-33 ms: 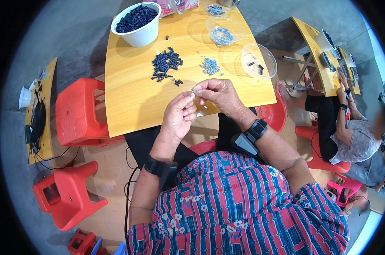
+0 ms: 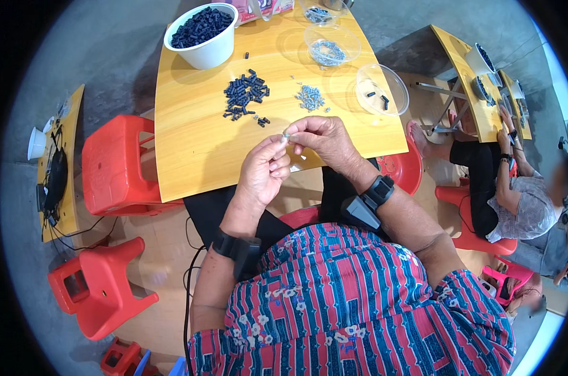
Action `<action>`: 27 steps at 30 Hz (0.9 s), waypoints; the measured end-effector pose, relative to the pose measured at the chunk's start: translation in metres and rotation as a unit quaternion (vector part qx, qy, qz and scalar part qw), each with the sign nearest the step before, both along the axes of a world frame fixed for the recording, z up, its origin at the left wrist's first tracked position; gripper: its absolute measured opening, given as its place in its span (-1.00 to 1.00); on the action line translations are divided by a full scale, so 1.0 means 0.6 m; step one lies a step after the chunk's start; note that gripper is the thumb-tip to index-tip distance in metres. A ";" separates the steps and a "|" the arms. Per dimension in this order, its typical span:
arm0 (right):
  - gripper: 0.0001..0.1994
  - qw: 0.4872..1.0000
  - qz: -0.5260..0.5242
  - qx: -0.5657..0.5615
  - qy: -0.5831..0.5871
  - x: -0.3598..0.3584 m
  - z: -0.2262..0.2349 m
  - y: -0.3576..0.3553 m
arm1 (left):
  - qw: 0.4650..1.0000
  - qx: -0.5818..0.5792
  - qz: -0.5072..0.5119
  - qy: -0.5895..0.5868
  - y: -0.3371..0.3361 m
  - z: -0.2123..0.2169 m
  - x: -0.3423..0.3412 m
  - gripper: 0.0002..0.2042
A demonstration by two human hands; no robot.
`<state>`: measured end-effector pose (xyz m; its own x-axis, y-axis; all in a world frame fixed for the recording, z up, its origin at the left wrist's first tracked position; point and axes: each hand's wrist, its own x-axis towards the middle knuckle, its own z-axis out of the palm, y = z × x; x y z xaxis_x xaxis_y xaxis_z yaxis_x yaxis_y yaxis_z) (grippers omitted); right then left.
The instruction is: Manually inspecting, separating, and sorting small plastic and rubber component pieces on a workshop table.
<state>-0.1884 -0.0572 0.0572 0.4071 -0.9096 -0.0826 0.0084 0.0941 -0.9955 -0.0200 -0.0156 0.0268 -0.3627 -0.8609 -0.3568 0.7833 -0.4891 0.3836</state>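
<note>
My left hand [image 2: 265,168] and my right hand [image 2: 325,141] meet above the table's near edge, fingertips pinched together. Between them is a tiny silvery metal piece [image 2: 286,135]; its exact kind is too small to make out, and the fingers partly cover it. Just beyond the hands lies a loose pile of short black cylindrical pieces [image 2: 245,94], with a few strays on its near side. To its right is a smaller heap of small silvery metal parts [image 2: 310,98].
A white tub [image 2: 202,56] full of black pieces stands at the far left of the wooden table [image 2: 196,150]. Clear plastic bowls [image 2: 402,94] line its right side, holding black or silvery pieces. Red stools [image 2: 118,166] stand leftward. Another person [image 2: 516,194] sits at a table on the right.
</note>
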 end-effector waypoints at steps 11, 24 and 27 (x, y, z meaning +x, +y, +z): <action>-0.86 1.000 0.000 0.027 -0.009 0.001 0.000 0.001 | 0.984 -0.057 0.081 -0.148 0.006 0.007 -0.019 -0.97; -0.83 0.994 -0.020 0.102 -0.025 0.003 0.001 0.004 | 0.953 -0.104 0.129 -0.253 0.009 0.012 -0.029 -0.95; -0.85 0.997 -0.017 0.069 -0.003 0.002 0.005 0.004 | 0.942 -0.120 0.134 -0.284 0.007 0.011 -0.029 -0.96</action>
